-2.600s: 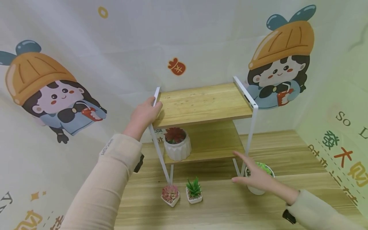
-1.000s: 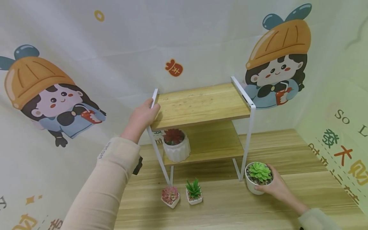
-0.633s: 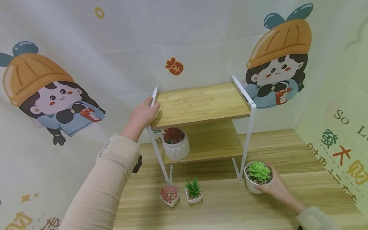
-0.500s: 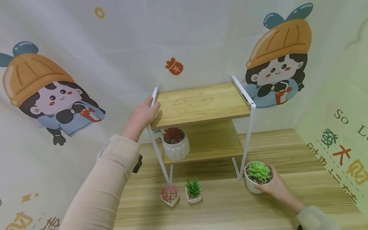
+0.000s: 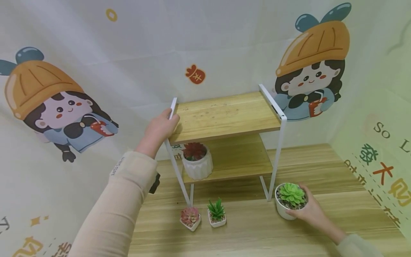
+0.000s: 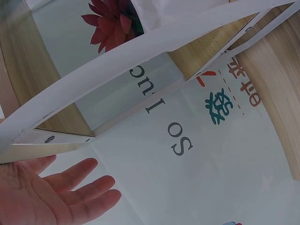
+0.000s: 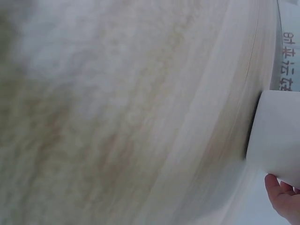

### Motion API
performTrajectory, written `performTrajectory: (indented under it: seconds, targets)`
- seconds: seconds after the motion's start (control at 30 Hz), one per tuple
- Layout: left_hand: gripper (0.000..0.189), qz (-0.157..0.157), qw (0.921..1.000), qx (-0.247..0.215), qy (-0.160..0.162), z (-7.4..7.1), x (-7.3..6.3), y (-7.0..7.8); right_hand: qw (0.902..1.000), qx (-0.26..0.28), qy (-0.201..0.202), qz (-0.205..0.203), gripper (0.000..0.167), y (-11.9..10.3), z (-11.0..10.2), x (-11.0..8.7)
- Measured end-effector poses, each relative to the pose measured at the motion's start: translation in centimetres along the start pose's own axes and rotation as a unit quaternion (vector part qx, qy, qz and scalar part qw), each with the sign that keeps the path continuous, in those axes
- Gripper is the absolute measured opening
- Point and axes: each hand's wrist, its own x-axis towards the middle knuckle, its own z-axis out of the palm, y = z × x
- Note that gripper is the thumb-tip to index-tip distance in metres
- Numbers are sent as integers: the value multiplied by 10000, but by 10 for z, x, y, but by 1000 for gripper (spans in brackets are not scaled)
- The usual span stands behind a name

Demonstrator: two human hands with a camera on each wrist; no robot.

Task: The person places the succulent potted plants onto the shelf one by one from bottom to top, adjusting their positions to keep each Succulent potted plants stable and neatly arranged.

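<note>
A two-tier wooden shelf rack (image 5: 224,116) with white metal side frames stands on the table. My left hand (image 5: 159,129) grips its upper left rail, thumb over the top and the other fingers outside. In the left wrist view, the left hand's fingers (image 6: 89,187) extend beside the white frame. At right, my right hand (image 5: 313,210) holds a round white pot (image 5: 284,210) by its side, thumb in front. A bright green succulent (image 5: 291,194) grows from gravel in this pot. The right wrist view shows fingertips (image 7: 272,183) against the pot's smooth wall.
On the lower tier's left end sits a ribbed white pot (image 5: 198,167) with a dark red succulent. Before the rack's left leg stand a small pink succulent pot (image 5: 190,218) and a small green spiky plant pot (image 5: 217,214). Printed cloth (image 5: 224,43) hangs behind and alongside.
My right hand came from in front of the rack's right leg round to the green succulent's pot and took hold of it. The left hand kept its place on the rail.
</note>
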Motion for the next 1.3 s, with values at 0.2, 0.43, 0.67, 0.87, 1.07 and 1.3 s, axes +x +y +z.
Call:
performTrajectory:
  seconds: [0.2,0.43,0.67,0.87,1.07,1.3]
  targets:
    - [64,-4,10000,-41,6,1,1,-1,9999,-145,-20,-81,101,-7,1,-12]
    - [65,-52,10000,-16,-8,0,1,1,9991,-43,-195,-373,98,-29,3,-28]
    - [66,-90,9999,-66,-41,0,1,1,9974,9,-317,-642,97,-49,6,-37]
    - [65,-90,9999,-43,-32,0,2,0,9945,111,-389,-971,96,-69,5,-41]
    - [65,-45,10000,11,-17,0,-2,1,9911,473,-579,-1100,98,-93,-2,-41]
    - [65,-67,10000,48,-7,0,-2,2,9865,395,-539,-1493,99,-115,-11,-30]
